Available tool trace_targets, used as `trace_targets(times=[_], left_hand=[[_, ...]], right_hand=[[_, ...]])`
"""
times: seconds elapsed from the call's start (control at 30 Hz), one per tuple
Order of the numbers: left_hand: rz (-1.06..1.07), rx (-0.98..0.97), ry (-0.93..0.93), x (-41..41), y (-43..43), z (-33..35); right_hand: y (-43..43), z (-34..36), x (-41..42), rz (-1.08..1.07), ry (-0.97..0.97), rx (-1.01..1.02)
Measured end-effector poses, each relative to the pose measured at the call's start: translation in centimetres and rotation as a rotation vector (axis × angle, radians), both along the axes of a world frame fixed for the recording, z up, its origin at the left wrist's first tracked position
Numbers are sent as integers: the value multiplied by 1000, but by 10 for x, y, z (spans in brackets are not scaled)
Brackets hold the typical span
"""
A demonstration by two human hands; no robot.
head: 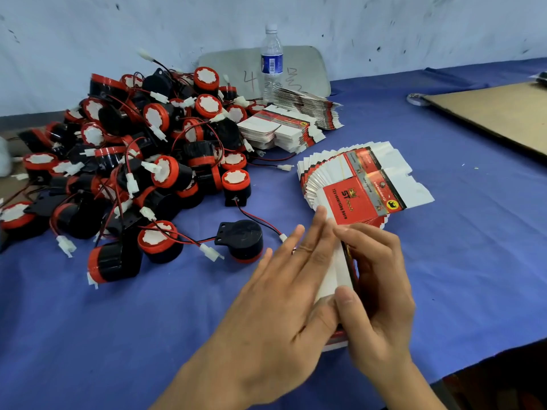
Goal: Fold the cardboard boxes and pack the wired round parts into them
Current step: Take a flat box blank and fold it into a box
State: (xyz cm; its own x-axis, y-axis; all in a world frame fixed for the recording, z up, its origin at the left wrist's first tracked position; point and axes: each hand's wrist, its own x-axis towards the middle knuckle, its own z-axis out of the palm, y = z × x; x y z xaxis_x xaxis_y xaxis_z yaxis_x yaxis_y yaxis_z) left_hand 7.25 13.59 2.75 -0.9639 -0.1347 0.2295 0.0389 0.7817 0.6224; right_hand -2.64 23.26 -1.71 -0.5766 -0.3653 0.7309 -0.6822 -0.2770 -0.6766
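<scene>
Left hand (284, 291) flat, fingers straight, pressing an unfolded carton (334, 269), right hand (381, 291) pinching its edge (thumb against fingers), fanned carton stack (361, 184) just beyond, wired buzzer pile (133, 161) left.

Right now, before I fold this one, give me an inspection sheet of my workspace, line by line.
Surface: blue cloth covers the table.
Job's things: flat box between both hands; fanned stack of flat boxes just beyond it; two more stacks farther back; pile of round parts at left; no folded box seen.
Clutter: water bottle upright behind the stacks; grey board against the wall; brown cardboard sheet at right.
Grippers: left hand presses straight fingers on the flat box; right hand grips it with thumb and curled fingers.
Cables: red-and-black wires with white connectors tangle through the pile, some trailing onto the cloth.
Surroundings: scuffed pale wall behind.
</scene>
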Motion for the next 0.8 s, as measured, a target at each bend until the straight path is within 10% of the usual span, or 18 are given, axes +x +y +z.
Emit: trace_targets(times=[0.3, 0.8], left_hand=[[119, 1145, 117, -8, 16, -10], [188, 1243, 19, -6, 12, 1]], right_hand=[[-1, 16, -4, -95, 247, 18], [-6, 19, -3, -68, 343, 14]])
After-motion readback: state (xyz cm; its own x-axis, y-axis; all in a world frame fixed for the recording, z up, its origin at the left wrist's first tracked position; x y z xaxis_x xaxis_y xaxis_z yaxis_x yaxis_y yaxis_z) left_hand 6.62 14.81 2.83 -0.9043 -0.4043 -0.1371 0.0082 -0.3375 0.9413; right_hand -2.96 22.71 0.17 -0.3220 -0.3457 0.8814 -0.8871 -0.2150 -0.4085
